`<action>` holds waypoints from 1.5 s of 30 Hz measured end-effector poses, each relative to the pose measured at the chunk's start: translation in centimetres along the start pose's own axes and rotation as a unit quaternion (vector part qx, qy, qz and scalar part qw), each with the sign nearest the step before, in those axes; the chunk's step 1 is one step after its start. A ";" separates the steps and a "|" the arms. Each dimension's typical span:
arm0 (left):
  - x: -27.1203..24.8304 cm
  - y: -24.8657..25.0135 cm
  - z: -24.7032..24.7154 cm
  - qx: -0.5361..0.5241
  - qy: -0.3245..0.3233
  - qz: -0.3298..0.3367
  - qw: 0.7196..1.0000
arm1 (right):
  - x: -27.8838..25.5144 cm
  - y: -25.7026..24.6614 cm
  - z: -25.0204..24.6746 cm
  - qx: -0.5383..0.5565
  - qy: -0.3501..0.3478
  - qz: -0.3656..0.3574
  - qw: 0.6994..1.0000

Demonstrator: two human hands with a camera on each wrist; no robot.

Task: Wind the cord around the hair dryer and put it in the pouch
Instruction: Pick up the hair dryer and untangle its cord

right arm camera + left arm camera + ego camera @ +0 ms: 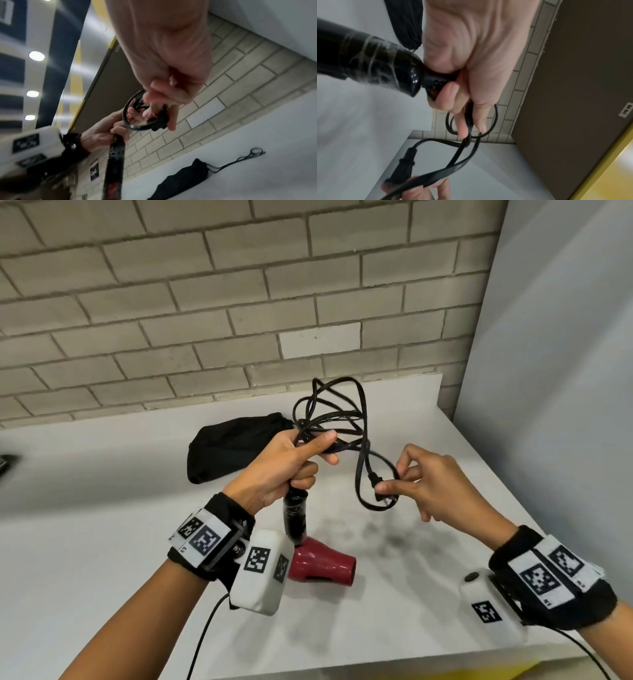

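Observation:
A hair dryer with a dark red barrel [322,566] and a black handle [294,515] hangs upside down above the white counter [102,542]. My left hand [291,463] grips the end of the handle [373,63] together with several loops of the black cord [329,409]. The loops stick up above my fist. My right hand [411,477] pinches the plug end of the cord [380,491] to the right of the left hand. The plug [404,167] shows in the left wrist view. The black pouch [236,446] lies on the counter behind my left hand, also seen as the pouch [181,181] in the right wrist view.
A grey brick wall [205,302] runs behind the counter, and a pale side wall [565,371] closes it on the right. The pouch's drawstring [240,159] trails over the counter. A dark object [5,463] sits at the far left edge.

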State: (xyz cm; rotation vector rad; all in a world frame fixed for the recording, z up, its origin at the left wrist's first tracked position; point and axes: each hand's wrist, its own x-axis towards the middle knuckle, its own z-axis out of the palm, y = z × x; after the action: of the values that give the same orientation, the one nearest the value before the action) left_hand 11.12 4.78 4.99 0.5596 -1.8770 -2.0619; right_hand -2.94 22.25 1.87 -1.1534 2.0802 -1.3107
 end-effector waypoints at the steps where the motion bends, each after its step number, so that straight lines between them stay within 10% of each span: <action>1: 0.0 0.0 -0.2 -0.002 0.003 0.000 1.000 | 0.0 0.4 0.0 -0.029 0.023 -0.007 0.999; 6: -0.6 0.2 -1.0 -0.010 -0.004 -0.002 1.000 | 0.5 3.6 -1.4 -0.109 0.136 -0.019 0.985; 21: -2.7 1.6 -6.2 0.041 -0.023 -0.007 0.999 | 0.2 9.6 -12.7 0.103 0.329 0.101 0.933; 25: -2.9 1.9 -9.0 0.025 0.053 0.007 0.998 | -0.5 10.9 -13.8 0.119 0.416 0.130 0.892; 33: -2.6 2.9 -6.8 0.068 -0.036 -0.005 0.997 | -0.2 10.0 -9.4 -0.058 -0.002 0.200 0.978; 39: -1.8 4.4 -3.7 0.082 -0.107 0.019 0.991 | 1.6 1.7 -5.4 -0.058 -0.010 -0.089 0.994; 45: -1.8 5.3 -2.0 0.094 -0.152 0.010 0.984 | 3.4 -4.7 3.1 0.056 -0.240 -0.197 0.949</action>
State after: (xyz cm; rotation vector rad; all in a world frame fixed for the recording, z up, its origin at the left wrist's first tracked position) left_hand 13.45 3.29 10.29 0.2758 -2.2556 -2.0643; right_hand -0.67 16.81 4.86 -1.6966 1.4570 -1.1397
